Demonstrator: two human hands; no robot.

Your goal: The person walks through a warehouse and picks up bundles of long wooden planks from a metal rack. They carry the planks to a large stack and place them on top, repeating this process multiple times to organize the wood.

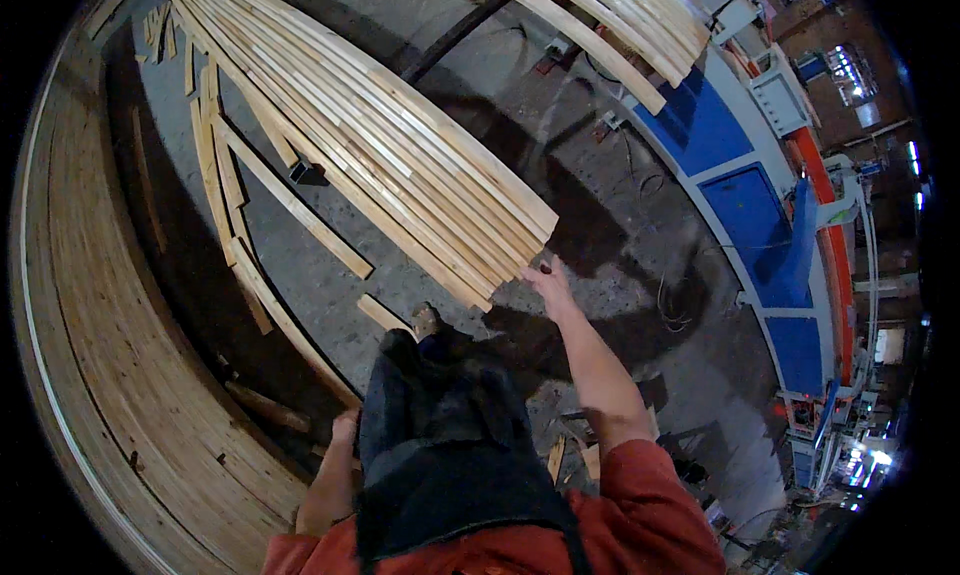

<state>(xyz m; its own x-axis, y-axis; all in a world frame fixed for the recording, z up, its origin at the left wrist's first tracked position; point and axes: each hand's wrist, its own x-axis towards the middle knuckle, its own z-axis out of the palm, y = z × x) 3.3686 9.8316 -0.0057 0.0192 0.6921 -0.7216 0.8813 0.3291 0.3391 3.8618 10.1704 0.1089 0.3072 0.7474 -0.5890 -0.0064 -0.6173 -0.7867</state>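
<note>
Just ahead of the person's right hand (549,283), wooden boards (370,145) lie side by side, their near ends at its fingertips; its thumb stands apart, but whether it pinches one cannot be told. Leftward and lower, the left hand (345,428), fingers unclear, is near a loose strip (290,323).

No lettering, labels, numbers or signs can be read anywhere.

A rust-red top (460,555), its sleeves (650,505) leaving the forearms (597,380) bare, sits under a dark bibbed garment (450,495) with narrow straps (576,547).
</note>
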